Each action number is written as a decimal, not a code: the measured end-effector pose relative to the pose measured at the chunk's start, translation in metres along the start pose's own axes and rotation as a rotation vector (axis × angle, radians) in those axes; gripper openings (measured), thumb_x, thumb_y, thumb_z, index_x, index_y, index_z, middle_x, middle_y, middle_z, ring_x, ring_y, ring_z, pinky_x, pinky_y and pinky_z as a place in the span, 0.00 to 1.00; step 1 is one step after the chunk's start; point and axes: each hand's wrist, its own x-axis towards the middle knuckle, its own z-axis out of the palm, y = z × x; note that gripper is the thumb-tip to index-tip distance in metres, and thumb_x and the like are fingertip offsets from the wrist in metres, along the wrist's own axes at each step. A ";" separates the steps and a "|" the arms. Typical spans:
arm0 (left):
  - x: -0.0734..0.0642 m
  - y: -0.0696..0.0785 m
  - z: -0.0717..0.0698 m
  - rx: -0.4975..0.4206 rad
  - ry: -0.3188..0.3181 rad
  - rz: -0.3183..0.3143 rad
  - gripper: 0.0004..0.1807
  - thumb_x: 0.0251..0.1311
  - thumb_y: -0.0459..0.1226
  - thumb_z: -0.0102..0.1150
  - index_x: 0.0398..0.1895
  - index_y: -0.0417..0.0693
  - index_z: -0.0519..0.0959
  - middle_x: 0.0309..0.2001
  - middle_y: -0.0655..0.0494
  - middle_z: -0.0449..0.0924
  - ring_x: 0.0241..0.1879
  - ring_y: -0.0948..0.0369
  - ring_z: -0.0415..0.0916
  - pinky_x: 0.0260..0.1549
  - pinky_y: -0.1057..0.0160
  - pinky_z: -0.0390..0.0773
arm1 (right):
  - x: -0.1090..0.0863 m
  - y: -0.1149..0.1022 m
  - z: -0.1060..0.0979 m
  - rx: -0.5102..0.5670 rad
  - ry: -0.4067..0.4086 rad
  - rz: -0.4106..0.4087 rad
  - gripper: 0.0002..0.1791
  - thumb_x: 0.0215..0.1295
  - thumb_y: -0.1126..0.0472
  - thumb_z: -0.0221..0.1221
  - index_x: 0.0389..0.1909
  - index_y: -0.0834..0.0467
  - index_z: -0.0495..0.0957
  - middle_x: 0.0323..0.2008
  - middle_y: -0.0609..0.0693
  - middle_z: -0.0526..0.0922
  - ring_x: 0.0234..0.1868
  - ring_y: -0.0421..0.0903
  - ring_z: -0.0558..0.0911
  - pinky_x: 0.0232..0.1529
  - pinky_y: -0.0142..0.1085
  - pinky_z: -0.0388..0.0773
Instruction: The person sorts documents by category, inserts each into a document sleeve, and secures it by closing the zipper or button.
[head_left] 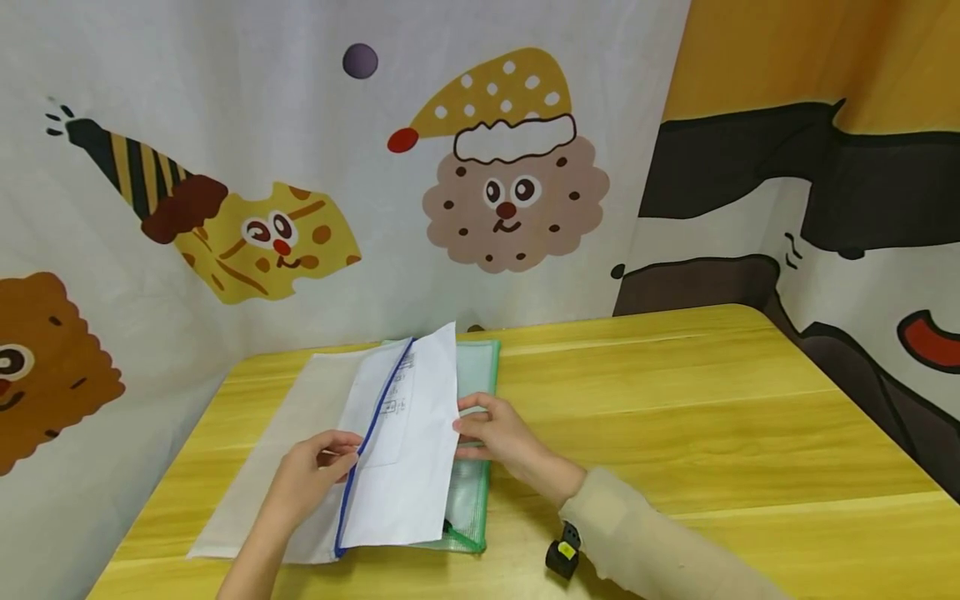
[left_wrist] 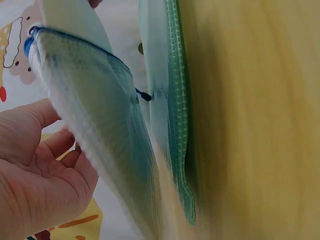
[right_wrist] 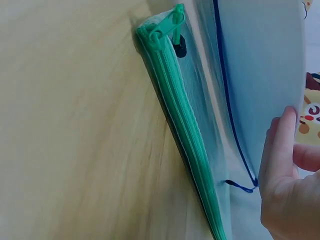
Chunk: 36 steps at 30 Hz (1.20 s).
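A translucent zip pouch (head_left: pixel 281 467) with a blue zip edge lies at the left, tilted up along that edge. My left hand (head_left: pixel 307 475) pinches the blue edge between thumb and fingers. A white paper sheet (head_left: pixel 420 467) with faint print sticks out of the opening, its left part showing through the pouch wall. On its free right edge, my right hand (head_left: pixel 502 437) pinches the paper with thumb and fingers. Underneath lies a green-edged mesh zip pouch (head_left: pixel 480 367); its green zip (right_wrist: pixel 185 120) and puller show in the right wrist view.
All this rests on a yellow wood-grain table (head_left: pixel 675 417). Behind the table hangs a curtain (head_left: pixel 300 125) with cartoon prints. A small black strap device (head_left: pixel 562 554) sits by my right sleeve.
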 end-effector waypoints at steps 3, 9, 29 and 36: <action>0.000 0.001 0.000 0.001 -0.002 0.005 0.11 0.64 0.29 0.61 0.48 0.37 0.82 0.39 0.47 0.84 0.33 0.65 0.79 0.32 0.71 0.83 | 0.001 0.001 0.003 0.003 0.000 -0.007 0.16 0.71 0.68 0.56 0.57 0.67 0.70 0.43 0.58 0.85 0.36 0.42 0.85 0.41 0.40 0.87; 0.000 0.003 0.000 -0.003 0.001 -0.004 0.11 0.64 0.29 0.61 0.48 0.37 0.82 0.39 0.48 0.84 0.33 0.67 0.78 0.31 0.72 0.82 | 0.002 0.001 0.010 0.010 -0.001 -0.003 0.15 0.71 0.69 0.55 0.56 0.67 0.70 0.41 0.58 0.84 0.35 0.42 0.84 0.41 0.39 0.87; -0.002 0.011 0.003 0.003 0.005 0.007 0.10 0.64 0.29 0.60 0.47 0.41 0.84 0.39 0.49 0.84 0.33 0.66 0.78 0.31 0.72 0.81 | 0.023 0.000 0.046 0.020 -0.033 0.039 0.15 0.68 0.73 0.57 0.54 0.66 0.72 0.39 0.57 0.82 0.33 0.44 0.83 0.42 0.38 0.87; -0.005 0.013 0.004 -0.032 0.012 0.046 0.10 0.64 0.28 0.61 0.47 0.39 0.84 0.39 0.48 0.84 0.35 0.65 0.80 0.31 0.72 0.82 | 0.033 -0.003 0.058 -0.009 -0.036 0.057 0.15 0.66 0.74 0.58 0.53 0.67 0.73 0.39 0.62 0.83 0.33 0.48 0.87 0.39 0.38 0.88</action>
